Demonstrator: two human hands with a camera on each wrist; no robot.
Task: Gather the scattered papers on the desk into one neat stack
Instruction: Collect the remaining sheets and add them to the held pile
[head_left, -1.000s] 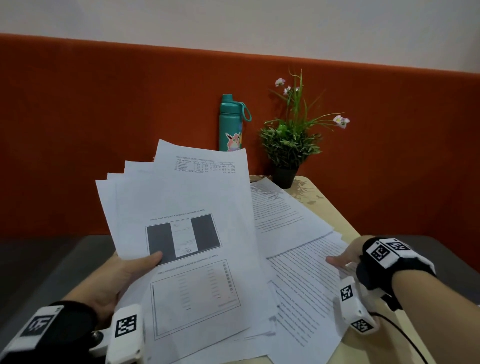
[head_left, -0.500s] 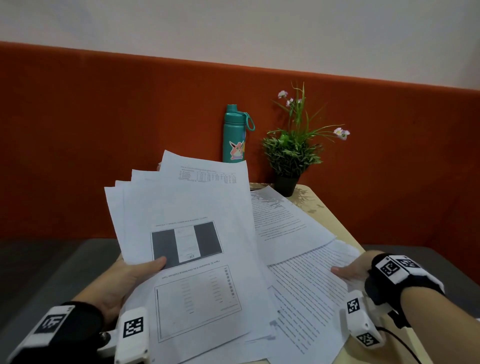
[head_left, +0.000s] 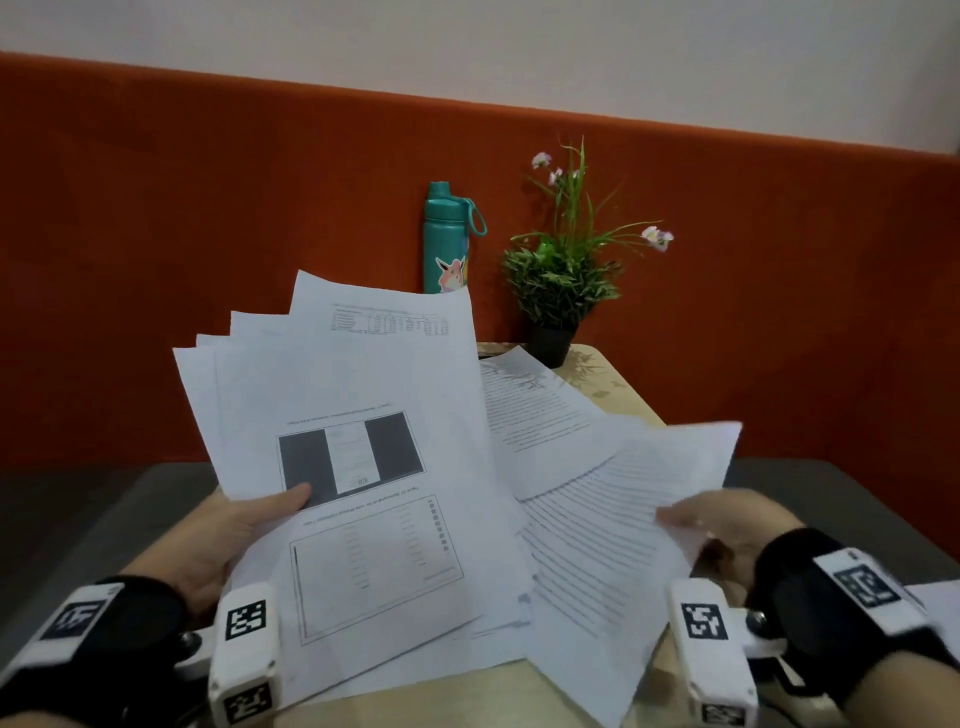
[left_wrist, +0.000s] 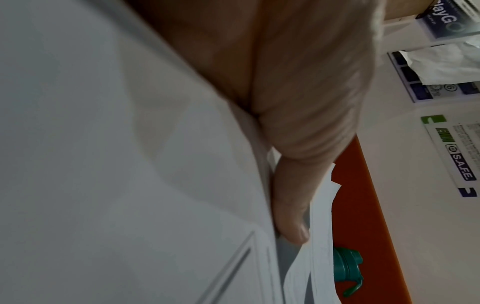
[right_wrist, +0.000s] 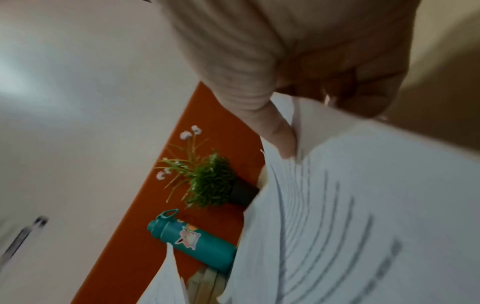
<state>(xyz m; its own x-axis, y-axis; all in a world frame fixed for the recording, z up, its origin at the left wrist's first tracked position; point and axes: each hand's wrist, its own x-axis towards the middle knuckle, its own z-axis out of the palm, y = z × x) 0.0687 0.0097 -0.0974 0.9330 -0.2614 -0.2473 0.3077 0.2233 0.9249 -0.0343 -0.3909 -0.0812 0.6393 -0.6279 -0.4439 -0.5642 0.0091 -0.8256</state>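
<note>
My left hand grips a fanned bundle of several printed sheets, thumb on top beside a dark figure; the left wrist view shows that thumb pressed on the bundle. My right hand pinches the right edge of a text sheet and holds it lifted off the desk; the right wrist view shows the thumb on this sheet. Another text sheet lies flat on the beige desk behind it.
A teal water bottle and a small potted plant stand at the desk's far edge against an orange partition. Grey seating flanks the narrow desk. Another white sheet corner shows at the far right.
My right hand has gone from resting on the text sheet to pinching its right edge and lifting it off the desk. The left hand's bundle has hardly moved.
</note>
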